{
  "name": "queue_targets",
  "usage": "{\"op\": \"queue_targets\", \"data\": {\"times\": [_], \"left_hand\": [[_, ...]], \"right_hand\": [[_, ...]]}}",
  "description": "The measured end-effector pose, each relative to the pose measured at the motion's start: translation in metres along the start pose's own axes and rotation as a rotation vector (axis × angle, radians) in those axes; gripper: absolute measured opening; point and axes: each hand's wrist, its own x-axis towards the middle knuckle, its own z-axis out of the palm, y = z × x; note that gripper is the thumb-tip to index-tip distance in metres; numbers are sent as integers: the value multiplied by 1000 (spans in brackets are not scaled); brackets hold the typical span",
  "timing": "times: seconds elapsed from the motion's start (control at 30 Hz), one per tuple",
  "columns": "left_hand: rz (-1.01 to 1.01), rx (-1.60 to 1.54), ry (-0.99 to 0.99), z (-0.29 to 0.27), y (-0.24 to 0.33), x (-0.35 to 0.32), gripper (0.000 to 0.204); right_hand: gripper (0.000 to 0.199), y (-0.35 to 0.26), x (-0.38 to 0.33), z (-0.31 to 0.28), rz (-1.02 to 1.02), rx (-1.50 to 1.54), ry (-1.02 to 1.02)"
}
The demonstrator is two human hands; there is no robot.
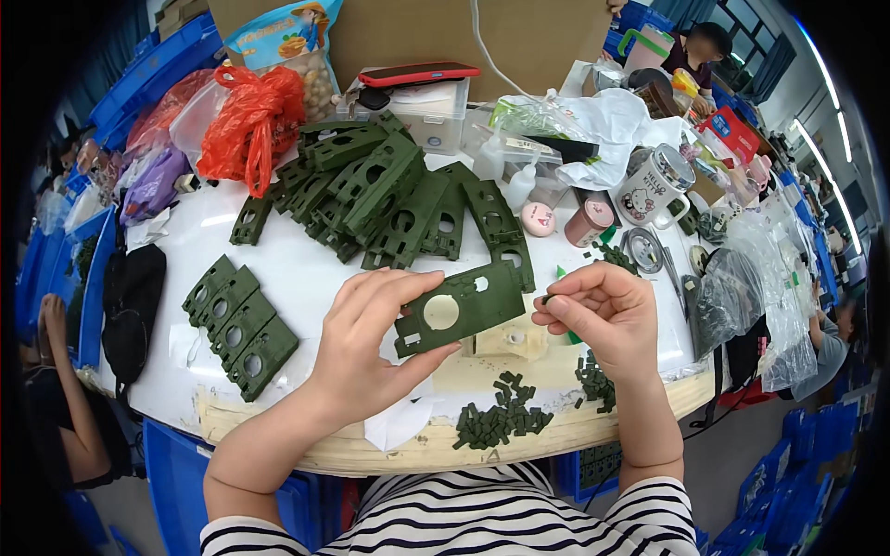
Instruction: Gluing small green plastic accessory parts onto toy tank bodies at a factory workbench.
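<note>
- Viewing from the head camera, I have the left hand [357, 338] clasping a green panel [475, 311] by its left part, fingers along the upper edge and thumb below
- I see the panel raised over the front of the white table [308, 271], slanting up to the right, with one large round hole and a smaller opening
- I hold the right hand [614, 324] just beside the panel's right end, thumb and index fingertips pinching a small dark green piece [546, 298], other fingers loosely curled
- I read the piece as apart from the panel; its exact shape is hidden by the fingertips
- Below the panel I note a beige block [512, 344], partly covered
- Nearer the wooden table edge [324, 456] I find a loose pile of small green pieces [505, 414]; a second pile [594, 382] lies by the right wrist
- To the left I locate a row of similar panels [243, 326]
- Behind the hands I observe a heap of green panels [371, 190], with a red plastic bag [248, 120] at its left and a mug [640, 199] further right
</note>
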Motion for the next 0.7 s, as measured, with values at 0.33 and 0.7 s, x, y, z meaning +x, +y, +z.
{"op": "queue_targets", "data": {"times": [0.33, 0.7], "left_hand": [[58, 37, 19, 3, 6, -2, 60], [113, 103, 5, 12, 12, -7, 58]], "right_hand": [[10, 3, 1, 14, -261, -276, -15], [9, 15, -1, 18, -239, -307, -2]]}}
